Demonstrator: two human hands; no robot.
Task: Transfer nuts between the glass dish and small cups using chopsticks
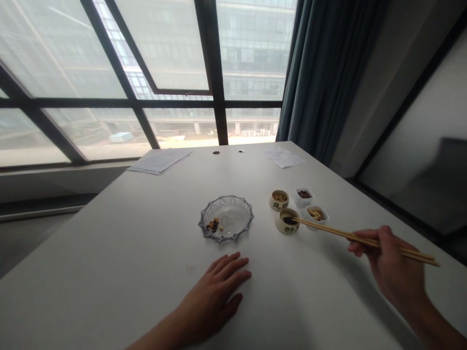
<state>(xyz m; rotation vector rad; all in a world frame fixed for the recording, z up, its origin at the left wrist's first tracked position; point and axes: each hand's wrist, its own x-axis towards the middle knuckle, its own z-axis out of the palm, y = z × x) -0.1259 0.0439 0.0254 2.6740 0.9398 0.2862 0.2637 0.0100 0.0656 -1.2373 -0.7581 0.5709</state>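
My right hand [392, 265] is closed around a pair of wooden chopsticks [339, 233]. Their tips reach into a small cream cup [289, 227] with a black character on its side and dark pieces inside. Whether the tips pinch a piece is too small to tell. My left hand [217, 296] lies on the table with fingers stretched out, holding nothing. Just beyond it stands a scalloped clear glass dish [237, 221], with a small heap of brown and dark bits [212, 224] on its left side.
Behind the near cup stands a second cream cup [279, 200] with light brown pieces. Two clear plastic tubs sit to its right, one with dark pieces [303, 194], one with pale pieces [315, 214]. Papers [160, 161] and a thin sheet [284, 158] lie on the white table [120, 253].
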